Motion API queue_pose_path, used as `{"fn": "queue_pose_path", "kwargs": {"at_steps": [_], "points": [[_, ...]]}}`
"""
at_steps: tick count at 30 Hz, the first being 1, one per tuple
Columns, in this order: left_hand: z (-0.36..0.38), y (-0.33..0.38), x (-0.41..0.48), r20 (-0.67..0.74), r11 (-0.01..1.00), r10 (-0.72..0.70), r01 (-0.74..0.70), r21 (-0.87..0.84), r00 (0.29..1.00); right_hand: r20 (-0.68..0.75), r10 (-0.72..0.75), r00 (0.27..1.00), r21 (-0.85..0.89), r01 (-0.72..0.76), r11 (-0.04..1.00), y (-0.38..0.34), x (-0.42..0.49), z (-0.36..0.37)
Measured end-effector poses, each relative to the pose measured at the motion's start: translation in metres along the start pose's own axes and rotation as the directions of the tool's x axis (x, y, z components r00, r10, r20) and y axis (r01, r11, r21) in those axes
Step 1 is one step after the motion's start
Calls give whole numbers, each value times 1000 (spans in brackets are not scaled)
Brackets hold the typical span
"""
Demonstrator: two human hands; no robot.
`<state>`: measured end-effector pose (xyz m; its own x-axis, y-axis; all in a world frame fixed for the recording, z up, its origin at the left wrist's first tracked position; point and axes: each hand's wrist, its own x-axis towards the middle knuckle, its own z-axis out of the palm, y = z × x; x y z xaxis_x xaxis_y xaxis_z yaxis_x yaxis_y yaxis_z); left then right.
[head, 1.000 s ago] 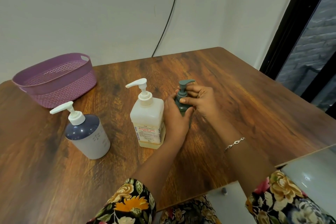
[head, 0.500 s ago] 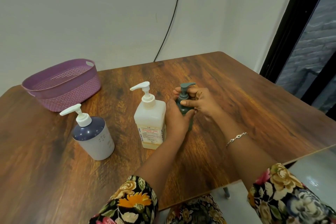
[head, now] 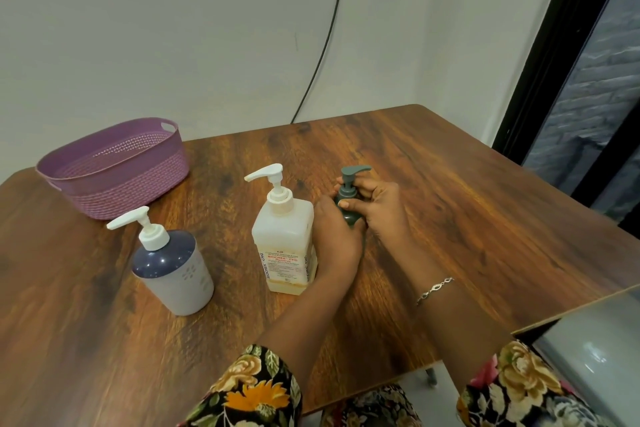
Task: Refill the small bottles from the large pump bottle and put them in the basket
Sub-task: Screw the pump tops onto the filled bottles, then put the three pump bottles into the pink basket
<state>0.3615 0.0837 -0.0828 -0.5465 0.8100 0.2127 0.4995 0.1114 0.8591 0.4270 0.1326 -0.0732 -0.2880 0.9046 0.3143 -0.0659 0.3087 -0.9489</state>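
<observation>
A small dark green pump bottle (head: 347,191) stands near the table's middle. My left hand (head: 336,239) wraps its body from the left, hiding most of it. My right hand (head: 377,204) grips the collar under its pump head, fingers curled around the neck. The large translucent pump bottle (head: 282,243) with a white pump and a red-lettered label stands just left of my left hand. A small grey bottle (head: 176,270) with a dark top and white pump stands further left. The purple basket (head: 114,173) sits at the back left and holds nothing that I can see.
The wooden table (head: 467,204) ends at a front edge near my sleeves and a right edge by a dark window frame (head: 554,55). A black cable (head: 325,35) runs down the white wall behind the table.
Both hands stay on the green bottle; the fingers of my right hand have shifted slightly around its neck. The view has tilted up a little.
</observation>
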Motion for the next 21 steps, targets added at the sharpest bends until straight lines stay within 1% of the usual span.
{"fn": "queue_pose_path", "kwargs": {"at_steps": [3,5,11,13,16,19,21], "points": [[1,-1,0,-3,1000,-3,3,6,1000,-34,-15,999,-12,14,1000,-1,-1,2],[1,-2,-1,8,1000,3,-3,-3,1000,-28,-19,999,-28,18,999,-1,-3,2],[0,-2,-4,20,998,64,-64,21,998,62,-24,998,-72,29,997,-1,-4,-3],[-4,0,-7,26,995,103,-102,-17,994,91,-18,996,-114,28,993,-2,-3,-6],[-12,5,-16,49,986,158,-155,-54,986,90,27,996,-74,-21,997,-6,-6,-14],[-17,8,-23,97,974,226,-221,-58,969,92,25,995,-62,-19,998,-10,-13,-20],[-20,10,-26,119,980,193,-184,-82,974,111,28,993,-67,-21,998,-11,-18,-23]]}}
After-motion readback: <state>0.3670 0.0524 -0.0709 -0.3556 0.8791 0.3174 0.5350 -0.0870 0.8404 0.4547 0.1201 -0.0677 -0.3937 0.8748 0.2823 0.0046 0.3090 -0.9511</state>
